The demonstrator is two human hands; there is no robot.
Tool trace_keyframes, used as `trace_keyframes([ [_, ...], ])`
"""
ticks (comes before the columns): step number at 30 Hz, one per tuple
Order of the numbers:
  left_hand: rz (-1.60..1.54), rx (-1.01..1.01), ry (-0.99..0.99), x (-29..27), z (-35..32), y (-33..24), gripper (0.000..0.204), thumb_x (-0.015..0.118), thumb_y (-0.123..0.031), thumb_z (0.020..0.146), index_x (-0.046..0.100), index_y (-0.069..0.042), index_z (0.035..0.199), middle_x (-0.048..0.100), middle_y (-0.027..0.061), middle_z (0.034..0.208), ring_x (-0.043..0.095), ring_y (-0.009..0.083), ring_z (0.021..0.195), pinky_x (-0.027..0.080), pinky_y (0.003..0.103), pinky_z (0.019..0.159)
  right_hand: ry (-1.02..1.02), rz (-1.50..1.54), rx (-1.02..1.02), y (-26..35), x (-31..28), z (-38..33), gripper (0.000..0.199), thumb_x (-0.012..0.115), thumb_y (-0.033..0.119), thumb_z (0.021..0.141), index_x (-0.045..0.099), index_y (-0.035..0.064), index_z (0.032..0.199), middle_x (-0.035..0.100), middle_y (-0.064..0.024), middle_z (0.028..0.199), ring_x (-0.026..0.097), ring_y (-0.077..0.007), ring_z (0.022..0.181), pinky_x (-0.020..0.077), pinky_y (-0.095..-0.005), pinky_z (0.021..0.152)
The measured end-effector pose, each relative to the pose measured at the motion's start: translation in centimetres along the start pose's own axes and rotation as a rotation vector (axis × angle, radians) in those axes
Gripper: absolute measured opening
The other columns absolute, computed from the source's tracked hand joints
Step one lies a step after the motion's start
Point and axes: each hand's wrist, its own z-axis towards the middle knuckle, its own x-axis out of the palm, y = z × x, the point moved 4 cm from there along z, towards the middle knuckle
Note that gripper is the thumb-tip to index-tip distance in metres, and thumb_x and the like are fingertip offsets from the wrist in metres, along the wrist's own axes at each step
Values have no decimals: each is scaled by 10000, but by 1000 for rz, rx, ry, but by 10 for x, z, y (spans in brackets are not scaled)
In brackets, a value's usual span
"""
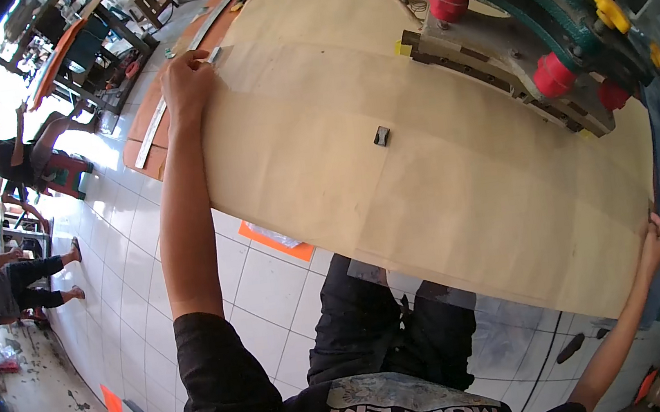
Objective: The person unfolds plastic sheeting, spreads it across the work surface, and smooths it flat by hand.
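- L hand: arm stretched out far, fingers curled over the far-left edge of the sheet; closed on that edge, thumb side hidden
- ruler: long metal strip just left of the L hand, lying along the table edge; hand is next to it, contact unclear
- sheet: big tan paper/board sheet, spread over the table and hanging off the near side above the tiled floor; long axis runs from L hand diagonally to R hand, i.e. spans the whole reach
- clip: small dark piece sitting mid-sheet, well apart from both hands
- machine: green/grey w/ red and yellow knobs, resting on the sheet's far-right part
- R hand: pinching the sheet's near-right corner; much nearer the body than L; grip closed on the edge
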Motion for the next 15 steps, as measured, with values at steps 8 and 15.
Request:
trace_keyframes([
  [8,59,25,35,-6,-4,-9,271,661,-169,772,790,-104,1001,751,133,899,716,254,875,535,363,825,-6,-11,-19,4,-1,-3,301,544,157,940,706,54,1172,708,-96,1207,648,-256,1116,465,-335,973],
  [15,-19,31,30,13,7,-3,272,654,-235,825,779,-69,1001,750,157,914,726,264,844,546,381,787,-68,39,-71,-24,-7,9,269,584,160,935,719,61,1146,731,-108,1124,677,-236,1028,495,-333,909],
])
